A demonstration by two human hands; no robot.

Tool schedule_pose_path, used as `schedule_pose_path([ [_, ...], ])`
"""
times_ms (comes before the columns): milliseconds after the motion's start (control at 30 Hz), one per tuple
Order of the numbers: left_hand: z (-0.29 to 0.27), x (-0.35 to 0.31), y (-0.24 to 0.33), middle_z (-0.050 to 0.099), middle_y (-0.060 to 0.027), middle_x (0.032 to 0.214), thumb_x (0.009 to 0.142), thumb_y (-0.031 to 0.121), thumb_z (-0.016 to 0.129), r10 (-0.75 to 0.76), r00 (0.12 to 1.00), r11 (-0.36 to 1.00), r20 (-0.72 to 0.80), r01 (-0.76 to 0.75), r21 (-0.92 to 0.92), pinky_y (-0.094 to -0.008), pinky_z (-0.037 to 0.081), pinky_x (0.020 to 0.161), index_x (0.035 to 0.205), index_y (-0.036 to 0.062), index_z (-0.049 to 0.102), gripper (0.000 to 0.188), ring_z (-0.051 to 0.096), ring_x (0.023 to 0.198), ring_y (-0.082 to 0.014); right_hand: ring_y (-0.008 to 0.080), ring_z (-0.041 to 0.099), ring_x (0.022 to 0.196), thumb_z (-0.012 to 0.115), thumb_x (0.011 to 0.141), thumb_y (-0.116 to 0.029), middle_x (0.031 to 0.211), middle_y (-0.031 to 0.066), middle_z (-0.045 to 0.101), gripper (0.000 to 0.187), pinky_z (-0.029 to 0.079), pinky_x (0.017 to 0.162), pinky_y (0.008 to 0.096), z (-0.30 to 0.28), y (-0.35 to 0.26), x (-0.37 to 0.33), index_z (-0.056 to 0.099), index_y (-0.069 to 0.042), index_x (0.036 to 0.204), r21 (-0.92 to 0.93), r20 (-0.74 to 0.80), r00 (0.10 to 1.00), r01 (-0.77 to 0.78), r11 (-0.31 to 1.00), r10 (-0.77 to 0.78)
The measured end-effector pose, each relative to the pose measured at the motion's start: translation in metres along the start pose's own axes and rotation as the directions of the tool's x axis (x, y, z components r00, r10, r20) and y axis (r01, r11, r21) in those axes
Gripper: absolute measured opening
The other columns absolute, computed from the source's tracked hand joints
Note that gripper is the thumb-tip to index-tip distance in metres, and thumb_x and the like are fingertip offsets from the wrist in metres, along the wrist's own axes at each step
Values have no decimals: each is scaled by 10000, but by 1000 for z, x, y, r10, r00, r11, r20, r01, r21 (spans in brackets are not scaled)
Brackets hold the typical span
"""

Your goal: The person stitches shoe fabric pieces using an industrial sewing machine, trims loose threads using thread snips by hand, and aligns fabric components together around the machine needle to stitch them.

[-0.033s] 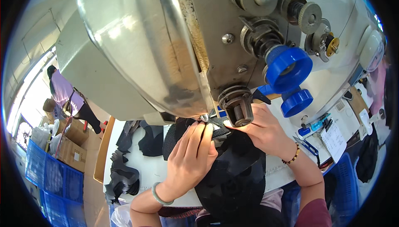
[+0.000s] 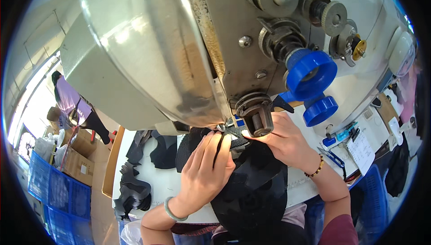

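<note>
No visible shift; work seems steady: left hand (image 2: 204, 168) presses black mesh (image 2: 185, 148), right hand (image 2: 289, 144) alongside (either grip unclear).

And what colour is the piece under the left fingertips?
The piece is black, finely textured; head view shows best.

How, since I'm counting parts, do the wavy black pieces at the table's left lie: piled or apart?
Piled: the wavy black pieces overlap, their layered edges showing; their exact count is unclear.
</note>
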State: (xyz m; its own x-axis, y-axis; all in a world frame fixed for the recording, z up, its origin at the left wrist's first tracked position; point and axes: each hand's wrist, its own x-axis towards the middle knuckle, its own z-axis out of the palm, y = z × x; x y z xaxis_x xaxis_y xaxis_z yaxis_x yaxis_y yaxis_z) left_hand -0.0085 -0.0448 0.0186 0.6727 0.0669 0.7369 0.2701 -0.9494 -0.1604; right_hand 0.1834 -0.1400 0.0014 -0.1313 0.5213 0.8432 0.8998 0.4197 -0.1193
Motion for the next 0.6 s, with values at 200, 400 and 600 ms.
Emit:
schedule_pose_path([
  [200, 1, 0, -3, 622, -136, 1014, 730, 50, 670, 2, 1000, 1000, -4, -2, 6, -357, 529, 783, 1039, 5, 637, 314, 634, 917, -293, 206, 575, 970, 602, 677, 47, 1033, 31, 611, 416, 420, 889, 347, -4, -2, 2, 646, -49, 1079, -34, 50, 998, 32, 999, -30],
  [400, -3, -1, -3, 595, -148, 1065, 709, 11, 635, -21, 998, 997, 52, 25, -75, -398, 506, 916, 1061, -43, 607, 357, 597, 1037, -304, 193, 573, 980, 612, 683, 12, 1054, 26, 613, 397, 422, 913, 338, -5, -6, 1, 647, -56, 1072, -84, 58, 998, 39, 996, -34],
  [600, -4, -5, -8, 590, -134, 1088, 682, 0, 658, -25, 999, 996, 39, 28, -89, -403, 494, 942, 1075, -40, 607, 398, 586, 1053, -290, 190, 571, 1010, 605, 709, -16, 1069, 25, 615, 374, 424, 921, 332, -3, -13, -3, 646, -56, 1078, -134, 67, 996, 76, 988, -67],
])
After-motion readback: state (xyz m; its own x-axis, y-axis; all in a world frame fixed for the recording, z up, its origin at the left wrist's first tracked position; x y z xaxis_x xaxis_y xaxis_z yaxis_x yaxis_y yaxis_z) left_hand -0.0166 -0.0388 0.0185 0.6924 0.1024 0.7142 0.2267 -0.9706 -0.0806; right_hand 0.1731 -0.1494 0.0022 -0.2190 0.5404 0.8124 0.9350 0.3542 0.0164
